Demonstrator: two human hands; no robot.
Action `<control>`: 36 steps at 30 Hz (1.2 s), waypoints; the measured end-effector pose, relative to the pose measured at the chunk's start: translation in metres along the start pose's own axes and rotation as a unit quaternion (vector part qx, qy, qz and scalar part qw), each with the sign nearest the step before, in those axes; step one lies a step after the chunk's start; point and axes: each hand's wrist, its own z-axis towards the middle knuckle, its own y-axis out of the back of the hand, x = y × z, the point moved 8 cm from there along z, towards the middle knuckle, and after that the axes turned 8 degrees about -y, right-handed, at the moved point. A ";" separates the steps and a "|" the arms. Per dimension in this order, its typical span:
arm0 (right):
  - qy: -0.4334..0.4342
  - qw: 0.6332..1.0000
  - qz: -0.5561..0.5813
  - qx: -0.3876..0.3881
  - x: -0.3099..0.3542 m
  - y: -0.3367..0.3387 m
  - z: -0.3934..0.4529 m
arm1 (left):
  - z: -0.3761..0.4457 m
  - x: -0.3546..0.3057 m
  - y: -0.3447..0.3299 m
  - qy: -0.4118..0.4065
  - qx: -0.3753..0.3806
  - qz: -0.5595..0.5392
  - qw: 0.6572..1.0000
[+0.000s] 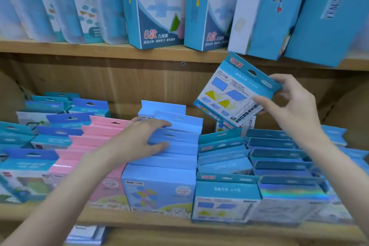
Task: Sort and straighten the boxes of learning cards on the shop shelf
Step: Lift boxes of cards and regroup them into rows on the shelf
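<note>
A wooden shop shelf [139,220] carries rows of small hang-tab boxes packed front to back, with a second wooden board above it holding tall blue boxes [157,6] that stand upright or lean. On the lower shelf a pink row [95,140] sits beside a light blue row [169,146], then a teal row [221,158] and a darker blue row [279,158] to the right. The left hand [139,140] rests on the light blue row, its fingers spread loosely over the upright tabs and its thumb against one tab, not curled round any single box. The right hand [289,104] holds a blue card box [235,92] in the air above the teal row, tilted with its hang tab pointing up and to the right. Its grip is clamped on the box's right end: the thumb presses the printed front and the fingers wrap behind the tab edge, so most of the box juts out left of the grip.
</note>
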 end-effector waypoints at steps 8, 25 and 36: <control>-0.003 0.999 0.047 0.003 0.000 0.020 -0.003 | 0.008 -0.042 0.001 -0.032 -0.016 -0.028 0.999; 0.164 0.970 -0.150 0.103 -0.010 0.002 0.007 | 0.046 -0.083 -0.046 -0.063 0.041 0.063 0.995; -0.003 0.925 -0.153 0.346 -0.080 -0.104 0.014 | 0.034 -0.078 -0.046 -0.054 -0.001 0.050 0.997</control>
